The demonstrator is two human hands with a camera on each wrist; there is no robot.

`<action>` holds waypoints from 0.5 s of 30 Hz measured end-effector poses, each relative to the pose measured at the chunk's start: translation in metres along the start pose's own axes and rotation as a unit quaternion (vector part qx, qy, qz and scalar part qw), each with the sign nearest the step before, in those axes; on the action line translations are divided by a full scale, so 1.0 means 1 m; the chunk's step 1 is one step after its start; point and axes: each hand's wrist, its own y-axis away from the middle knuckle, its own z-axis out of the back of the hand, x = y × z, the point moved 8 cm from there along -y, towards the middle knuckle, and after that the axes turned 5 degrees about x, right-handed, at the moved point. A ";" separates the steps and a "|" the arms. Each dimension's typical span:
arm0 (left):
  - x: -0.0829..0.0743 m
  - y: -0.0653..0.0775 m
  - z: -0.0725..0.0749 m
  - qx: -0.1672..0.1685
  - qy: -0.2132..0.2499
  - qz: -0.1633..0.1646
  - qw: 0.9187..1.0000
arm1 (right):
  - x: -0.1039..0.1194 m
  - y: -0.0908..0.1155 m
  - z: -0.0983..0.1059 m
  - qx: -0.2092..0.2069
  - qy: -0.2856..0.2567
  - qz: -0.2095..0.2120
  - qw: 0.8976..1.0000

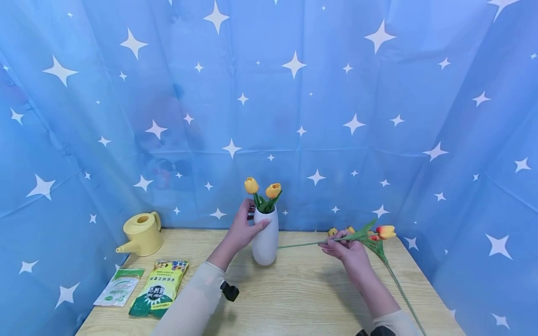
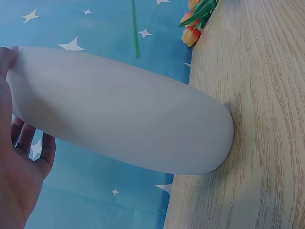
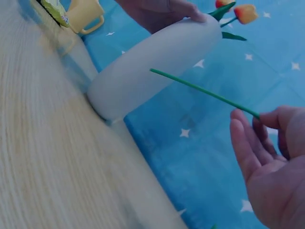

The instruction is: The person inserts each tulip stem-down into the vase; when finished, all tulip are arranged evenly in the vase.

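A tall white vase (image 1: 265, 242) stands on the table, tilted slightly, with two yellow tulips (image 1: 273, 190) and green leaves rising from its mouth. My left hand (image 1: 243, 229) grips the vase near its rim, thumb in front and fingers behind. In my right hand (image 1: 352, 256) a red-and-yellow artificial tulip (image 1: 385, 232) is pinched by its stem, the bloom pointing right. The bare end of its stem (image 3: 205, 91) points left toward the vase, and in the right wrist view it overlaps the vase's side.
More tulips (image 1: 373, 236) lie at the table's right, one long stem (image 1: 403, 295) running to the front. A yellow watering can (image 1: 143, 237) stands back left. Before it lie a green-and-yellow packet (image 1: 161, 289) and a smaller white-and-green packet (image 1: 119, 288). A starry blue curtain (image 1: 269, 107) hangs behind.
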 end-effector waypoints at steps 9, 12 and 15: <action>0.000 0.000 0.000 0.002 -0.002 0.008 1.000 | 0.038 -0.004 0.001 -0.013 -0.017 0.054 0.998; 0.000 0.000 0.000 0.003 0.000 0.006 1.000 | 0.052 -0.006 0.002 -0.014 -0.007 0.076 0.997; 0.001 0.000 0.000 0.003 0.000 0.005 1.000 | 0.064 -0.009 0.003 -0.017 0.001 0.093 0.995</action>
